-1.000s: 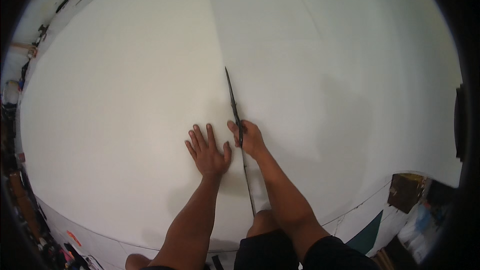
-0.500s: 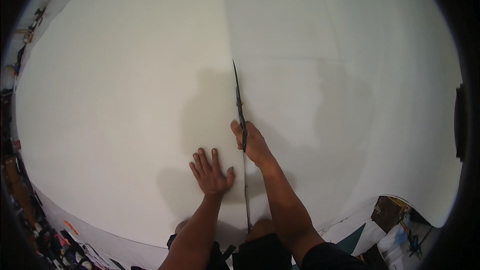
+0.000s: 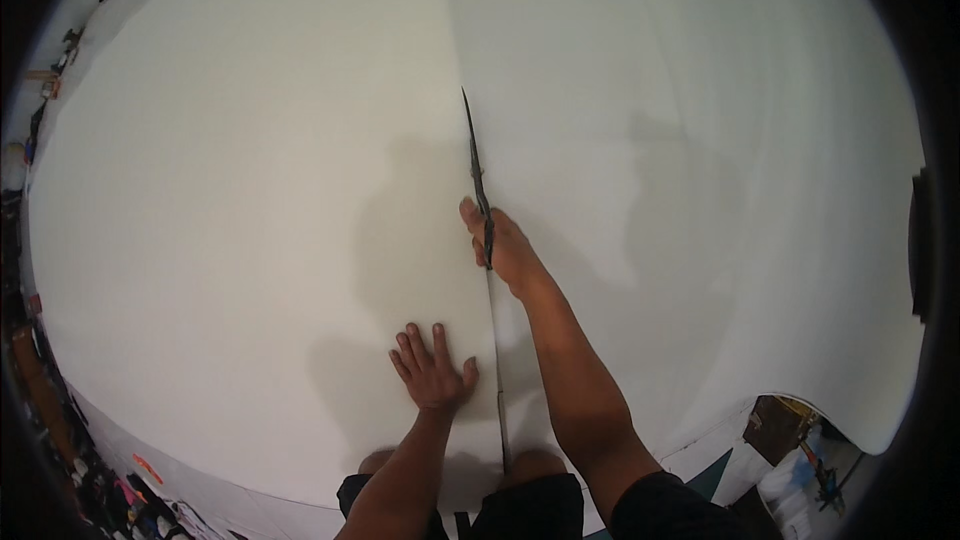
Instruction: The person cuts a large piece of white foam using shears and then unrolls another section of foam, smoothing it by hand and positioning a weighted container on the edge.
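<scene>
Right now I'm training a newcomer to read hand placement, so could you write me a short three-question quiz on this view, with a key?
1. Which hand grips the scissors?

2. How does the left hand rest on the pale sheet?
A) closed in a fist
B) flat, with fingers spread
C) on its edge, fingers curled

3. True or false: the scissors point toward the lower edge of the picture.

Key:
1. The right hand.
2. B.
3. False; they point toward the upper edge.
</scene>
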Tool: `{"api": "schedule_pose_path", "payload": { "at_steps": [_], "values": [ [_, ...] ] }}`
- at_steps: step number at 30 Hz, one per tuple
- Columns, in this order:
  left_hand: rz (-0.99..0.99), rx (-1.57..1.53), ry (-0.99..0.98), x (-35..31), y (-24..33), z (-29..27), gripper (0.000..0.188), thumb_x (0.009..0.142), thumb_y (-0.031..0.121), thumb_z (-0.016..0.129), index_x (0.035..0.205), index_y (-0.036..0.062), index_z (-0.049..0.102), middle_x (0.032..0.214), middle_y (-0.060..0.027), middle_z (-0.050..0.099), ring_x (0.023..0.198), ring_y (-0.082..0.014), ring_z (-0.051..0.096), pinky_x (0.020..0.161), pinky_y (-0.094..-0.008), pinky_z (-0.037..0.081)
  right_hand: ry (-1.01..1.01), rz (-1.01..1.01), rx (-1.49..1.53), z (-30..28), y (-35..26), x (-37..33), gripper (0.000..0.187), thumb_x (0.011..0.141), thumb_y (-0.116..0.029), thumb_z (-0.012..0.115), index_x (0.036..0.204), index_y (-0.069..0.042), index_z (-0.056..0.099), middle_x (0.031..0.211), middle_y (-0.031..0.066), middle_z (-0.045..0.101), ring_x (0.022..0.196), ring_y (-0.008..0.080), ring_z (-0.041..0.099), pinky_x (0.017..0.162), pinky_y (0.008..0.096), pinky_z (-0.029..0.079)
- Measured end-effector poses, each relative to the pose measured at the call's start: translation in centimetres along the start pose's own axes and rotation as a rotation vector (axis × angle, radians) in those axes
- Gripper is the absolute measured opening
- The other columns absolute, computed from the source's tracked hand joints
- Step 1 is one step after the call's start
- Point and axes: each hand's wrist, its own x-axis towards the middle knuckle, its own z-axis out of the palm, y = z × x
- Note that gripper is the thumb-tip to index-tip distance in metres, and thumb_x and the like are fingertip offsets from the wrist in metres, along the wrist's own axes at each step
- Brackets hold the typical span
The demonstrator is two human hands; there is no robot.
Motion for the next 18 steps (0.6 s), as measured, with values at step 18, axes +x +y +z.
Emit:
{"api": "schedule_pose_path", "payload": {
  "at_steps": [18],
  "values": [
    [0.005, -0.012, 0.047, -0.3, -0.3, 0.2, 0.070, 0.076, 0.046, 0.056, 0.132, 0.0058, 0.046, 0.143, -0.0314, 0.027, 0.136, -0.0471, 0.018, 0.108, -0.0619, 0.012, 0.021, -0.041, -0.005, -1.0, -5.7, 7.8, 0.067, 0.076, -0.073, 0.056, 0.074, -0.006, 0.052, 0.055, 0.0003, 0.044, 0.047, 0.0101, 0.043, 0.048, 0.0252, 0.038]
  ]
}}
